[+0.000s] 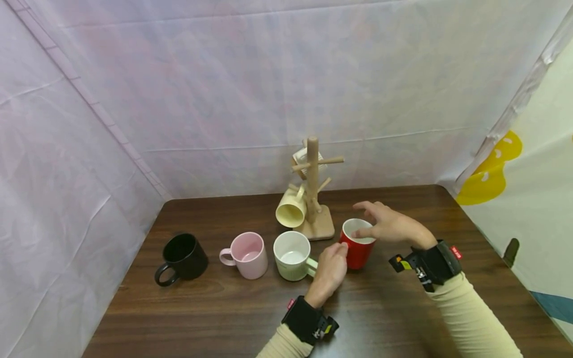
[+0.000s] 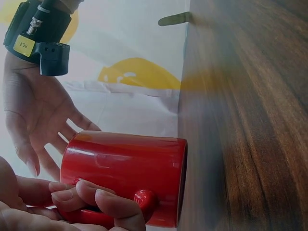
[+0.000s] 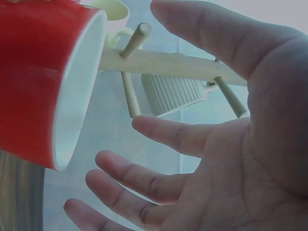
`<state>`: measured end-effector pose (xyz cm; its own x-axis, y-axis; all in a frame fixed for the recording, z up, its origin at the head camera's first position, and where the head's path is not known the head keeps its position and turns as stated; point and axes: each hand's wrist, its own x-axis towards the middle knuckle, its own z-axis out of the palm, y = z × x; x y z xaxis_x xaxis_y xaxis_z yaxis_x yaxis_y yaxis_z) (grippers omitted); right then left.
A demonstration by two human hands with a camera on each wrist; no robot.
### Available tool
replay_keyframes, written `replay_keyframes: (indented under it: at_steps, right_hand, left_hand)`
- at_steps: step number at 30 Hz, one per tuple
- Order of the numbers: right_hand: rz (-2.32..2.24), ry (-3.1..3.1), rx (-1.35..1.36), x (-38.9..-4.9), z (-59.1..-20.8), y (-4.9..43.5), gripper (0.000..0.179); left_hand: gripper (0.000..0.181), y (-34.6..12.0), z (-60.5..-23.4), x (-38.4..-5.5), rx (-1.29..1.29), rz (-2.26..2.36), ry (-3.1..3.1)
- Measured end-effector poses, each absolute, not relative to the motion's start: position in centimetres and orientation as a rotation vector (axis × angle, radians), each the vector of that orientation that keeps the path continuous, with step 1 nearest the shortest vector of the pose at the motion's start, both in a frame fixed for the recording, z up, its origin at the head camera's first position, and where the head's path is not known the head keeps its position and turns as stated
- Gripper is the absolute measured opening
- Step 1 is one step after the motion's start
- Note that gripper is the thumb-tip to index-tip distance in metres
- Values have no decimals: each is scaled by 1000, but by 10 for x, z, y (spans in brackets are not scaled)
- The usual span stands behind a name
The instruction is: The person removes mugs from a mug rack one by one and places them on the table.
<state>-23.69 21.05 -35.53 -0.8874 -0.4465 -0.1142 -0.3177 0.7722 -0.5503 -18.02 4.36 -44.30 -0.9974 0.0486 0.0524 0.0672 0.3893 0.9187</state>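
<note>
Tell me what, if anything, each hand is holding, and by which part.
The left hand holds the red mug by its handle; the right hand, near the mug's rim, holds nothing.

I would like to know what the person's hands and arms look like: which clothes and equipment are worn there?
The left hand and right hand wear no gloves. The left sleeve and right sleeve are pale yellow and wrinkled. A black left wristband and a matching right wristband each bear a small red tag and a dark camera unit with a yellow label.
</note>
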Motion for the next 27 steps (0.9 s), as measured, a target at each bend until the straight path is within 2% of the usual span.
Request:
replay_keyframes:
  at_steps: [27]
  right_hand:
    - [-885, 2704, -494, -235, -367, 226, 75]
  left_hand:
    - [38, 47, -450, -180, -97, -1741, -2615]
